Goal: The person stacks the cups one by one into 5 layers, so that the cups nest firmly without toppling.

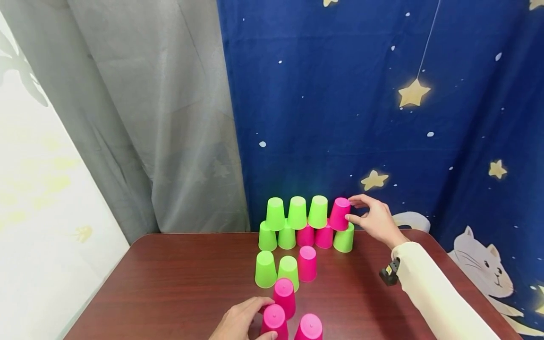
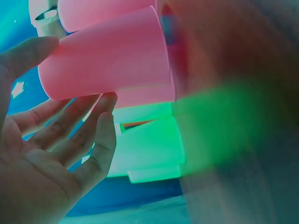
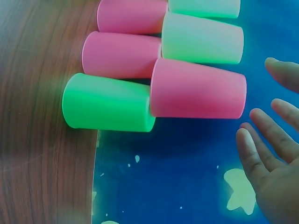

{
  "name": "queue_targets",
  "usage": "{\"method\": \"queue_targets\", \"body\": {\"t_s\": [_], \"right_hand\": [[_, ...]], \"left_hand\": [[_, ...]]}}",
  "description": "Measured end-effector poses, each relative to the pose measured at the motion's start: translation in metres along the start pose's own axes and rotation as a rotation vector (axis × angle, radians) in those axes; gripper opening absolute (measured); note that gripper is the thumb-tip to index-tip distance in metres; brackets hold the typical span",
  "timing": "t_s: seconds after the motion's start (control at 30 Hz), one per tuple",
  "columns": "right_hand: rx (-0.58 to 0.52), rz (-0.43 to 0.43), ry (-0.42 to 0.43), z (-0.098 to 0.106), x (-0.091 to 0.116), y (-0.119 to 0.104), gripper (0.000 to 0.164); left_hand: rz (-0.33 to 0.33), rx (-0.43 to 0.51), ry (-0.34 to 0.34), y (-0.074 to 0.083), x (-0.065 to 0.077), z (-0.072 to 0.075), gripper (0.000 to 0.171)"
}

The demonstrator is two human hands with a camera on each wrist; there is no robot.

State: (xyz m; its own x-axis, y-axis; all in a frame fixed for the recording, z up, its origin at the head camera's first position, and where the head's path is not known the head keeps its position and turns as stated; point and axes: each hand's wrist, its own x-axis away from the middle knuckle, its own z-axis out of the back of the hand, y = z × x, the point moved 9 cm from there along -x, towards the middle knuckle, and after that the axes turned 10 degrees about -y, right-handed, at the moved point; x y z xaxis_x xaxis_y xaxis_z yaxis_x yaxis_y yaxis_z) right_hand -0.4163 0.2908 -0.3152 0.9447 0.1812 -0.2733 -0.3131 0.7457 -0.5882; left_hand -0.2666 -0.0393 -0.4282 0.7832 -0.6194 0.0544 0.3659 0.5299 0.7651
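Note:
Two rows of upside-down cups stand at the far edge of the table. The upper row has three green cups and, at its right end, a pink cup. My right hand is beside that pink cup, its fingers spread and apart from it in the right wrist view. Closer to me, my left hand holds another upside-down pink cup between thumb and fingers. Just behind the held cup is a pink cup, and to its right stands one more pink cup.
The lower row mixes green cups and pink cups. In the table's middle stand two green cups and a pink cup. Behind the brown table hang a grey curtain and a blue starry curtain.

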Motion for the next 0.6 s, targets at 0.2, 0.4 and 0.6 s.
{"method": "queue_targets", "body": {"t_s": [0.2,0.4,0.6], "right_hand": [[0.007,0.045,-0.006,-0.005,0.014,-0.009,0.044],[-0.035,0.077,-0.070,-0.020,0.029,-0.019,0.042],[-0.072,0.138,-0.123,-0.037,0.044,-0.032,0.040]], "left_hand": [[-0.007,-0.078,0.036,0.005,-0.001,0.015,0.052],[-0.119,-0.144,0.053,0.018,-0.004,0.026,0.048],[-0.190,-0.167,0.055,0.031,-0.005,0.034,0.046]]}}
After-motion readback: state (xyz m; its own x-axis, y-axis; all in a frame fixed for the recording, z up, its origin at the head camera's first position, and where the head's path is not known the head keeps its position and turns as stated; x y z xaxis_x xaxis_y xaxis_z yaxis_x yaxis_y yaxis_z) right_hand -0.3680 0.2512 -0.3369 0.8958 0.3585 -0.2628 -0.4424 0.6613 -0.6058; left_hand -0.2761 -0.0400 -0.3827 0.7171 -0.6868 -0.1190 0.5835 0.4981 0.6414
